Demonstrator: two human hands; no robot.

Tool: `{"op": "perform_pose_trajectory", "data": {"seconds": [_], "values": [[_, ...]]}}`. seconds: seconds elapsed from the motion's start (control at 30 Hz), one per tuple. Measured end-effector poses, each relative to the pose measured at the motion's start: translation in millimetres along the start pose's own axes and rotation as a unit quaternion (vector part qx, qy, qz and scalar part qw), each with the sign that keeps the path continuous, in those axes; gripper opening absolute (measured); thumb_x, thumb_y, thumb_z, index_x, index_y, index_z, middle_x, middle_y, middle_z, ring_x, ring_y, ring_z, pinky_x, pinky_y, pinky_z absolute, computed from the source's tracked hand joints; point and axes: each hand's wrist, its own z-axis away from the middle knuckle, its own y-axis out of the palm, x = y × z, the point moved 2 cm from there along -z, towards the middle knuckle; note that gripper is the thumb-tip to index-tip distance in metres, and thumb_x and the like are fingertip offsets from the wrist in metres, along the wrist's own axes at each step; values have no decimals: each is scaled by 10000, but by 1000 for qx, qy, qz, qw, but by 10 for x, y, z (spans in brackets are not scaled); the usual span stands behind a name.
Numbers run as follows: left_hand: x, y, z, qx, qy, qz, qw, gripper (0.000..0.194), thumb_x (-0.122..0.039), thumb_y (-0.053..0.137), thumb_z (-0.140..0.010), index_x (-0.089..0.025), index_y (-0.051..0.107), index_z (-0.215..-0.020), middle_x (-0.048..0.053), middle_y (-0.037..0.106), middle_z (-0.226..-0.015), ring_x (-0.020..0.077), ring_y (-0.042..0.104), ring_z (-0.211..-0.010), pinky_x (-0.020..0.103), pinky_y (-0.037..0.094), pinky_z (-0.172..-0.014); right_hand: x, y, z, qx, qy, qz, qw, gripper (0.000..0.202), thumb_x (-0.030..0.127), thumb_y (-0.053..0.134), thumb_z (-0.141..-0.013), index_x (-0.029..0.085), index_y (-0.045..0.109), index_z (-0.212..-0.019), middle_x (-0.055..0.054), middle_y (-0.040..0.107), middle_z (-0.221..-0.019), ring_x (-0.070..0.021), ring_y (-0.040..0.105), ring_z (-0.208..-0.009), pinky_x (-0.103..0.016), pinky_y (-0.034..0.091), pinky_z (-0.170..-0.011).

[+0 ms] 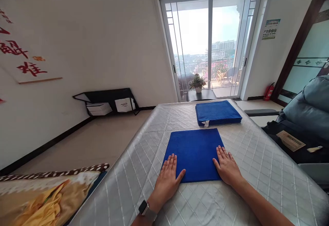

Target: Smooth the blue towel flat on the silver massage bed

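A flat, squared blue cloth (196,154), like a folded towel, lies in front of me on the quilted silver-grey table cover (144,161). My left hand (168,176) rests flat on its near left edge, fingers stretched forward and thumb out to the side. On the near right edge lies my right hand (226,164), also flat with its fingers extended. Neither hand grips anything. Just beyond, toward the far right, sits a stack of folded blue cloths (218,112) with a small white tag on its near side.
Behind the table's far edge stands a chair (202,95) with a potted plant (198,83). A grey armchair (313,106) holding dark fabric and a cardboard piece (290,141) is at right. Patterned bedding with yellow cloth (46,205) lies at lower left.
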Motion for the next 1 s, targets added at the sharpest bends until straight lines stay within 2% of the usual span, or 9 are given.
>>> {"op": "perform_pose_trajectory", "data": {"seconds": [0.2, 0.33, 0.47, 0.57, 0.77, 0.87, 0.93, 1.0], "values": [[11, -70, 68, -4, 4, 11, 1000, 849, -669, 244, -968, -70, 189, -1567, 135, 129, -1630, 277, 120, -1505, 464, 197, -1215, 70, -73, 42, 0, -7, 37, 999, 678, 480, 203, -999, 86, 255, -1548, -90, 206, -1619, -220, 134, -1508, -445, 103, -1222], [32, -62, 89, -6, 3, 17, 1000, 871, -679, 243, -963, -49, 188, -1563, 150, 132, -1627, 281, 119, -1506, 468, 198, -1216, 108, -132, 173, 1, -13, 55, 998, 669, 464, 195, -998, 82, 286, -1538, -102, 216, -1613, -231, 139, -1507, -456, 103, -1223], [45, -47, 89, -16, 8, 22, 1000, 855, -674, 247, -963, -66, 204, -1563, 155, 149, -1623, 290, 144, -1501, 481, 208, -1207, 124, -121, 390, 14, -19, 40, 999, 679, 492, 181, -996, 101, 288, -1540, -90, 195, -1618, -228, 131, -1508, -456, 124, -1221], [39, -47, 87, -19, 11, 22, 1000, 845, -666, 269, -963, -67, 227, -1558, 160, 177, -1619, 291, 162, -1497, 470, 207, -1209, 112, -92, 516, 18, 1, 18, 1000, 705, 532, 172, -995, 103, 231, -1552, -79, 175, -1625, -216, 116, -1510, -448, 128, -1224], [6, -58, 78, -4, 7, 15, 1000, 868, -664, 276, -967, -23, 221, -1549, 193, 187, -1612, 296, 161, -1497, 468, 213, -1210, 83, -95, 567, 16, 9, -13, 1000, 695, 523, 192, -999, 107, 207, -1556, -74, 162, -1629, -209, 96, -1513, -441, 106, -1228], [-181, -69, 97, -16, 25, 15, 999, 838, -649, 253, -985, -38, 202, -1556, 187, 173, -1613, 296, 165, -1495, 492, 236, -1202, 64, -106, 562, 18, 9, -17, 1000, 695, 524, 194, -1000, 108, 198, -1557, -69, 141, -1631, -206, 88, -1514, -440, 97, -1229], [-445, -69, 122, -24, 62, 16, 998, 810, -629, 245, -999, -49, 188, -1561, 181, 162, -1616, 292, 161, -1496, 489, 254, -1198, 50, -104, 562, 19, 8, -18, 1000, 694, 522, 194, -1001, 109, 185, -1558, -67, 125, -1631, -204, 84, -1514, -442, 97, -1229], [-796, -57, 145, -22, 133, 19, 991, 771, -601, 245, -1012, -70, 180, -1567, 166, 168, -1619, 280, 161, -1497, 469, 273, -1195, 35, -94, 562, 19, 8, -16, 1000, 685, 504, 205, -1002, 103, 184, -1557, -73, 123, -1631, -207, 84, -1514, -446, 101, -1228]]}}
